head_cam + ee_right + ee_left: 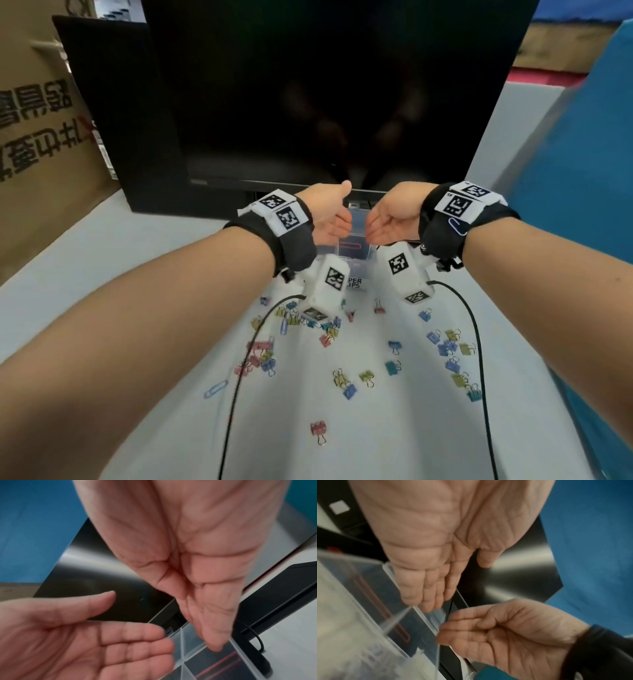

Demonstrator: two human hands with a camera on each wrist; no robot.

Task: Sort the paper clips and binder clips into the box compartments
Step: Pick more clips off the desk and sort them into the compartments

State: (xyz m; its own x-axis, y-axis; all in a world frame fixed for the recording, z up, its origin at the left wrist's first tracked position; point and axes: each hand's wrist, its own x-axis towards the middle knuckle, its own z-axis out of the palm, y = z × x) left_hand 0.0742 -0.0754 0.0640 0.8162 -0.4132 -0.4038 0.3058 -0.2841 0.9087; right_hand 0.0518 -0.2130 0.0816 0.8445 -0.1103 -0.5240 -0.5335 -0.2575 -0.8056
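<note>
While poised over the clear box rim, left hand, right hand, both slack-fingered, empty.

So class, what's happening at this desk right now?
A person holds both hands, left hand and right hand, open and empty, over a clear compartment box in front of a dark monitor. One red paper clip lies in the box. Many coloured binder clips and a blue paper clip lie scattered on the white table, unsorted.

Your wristbands black, white checkered tags; binder clips pink, blue, yellow, teal; box clear.
</note>
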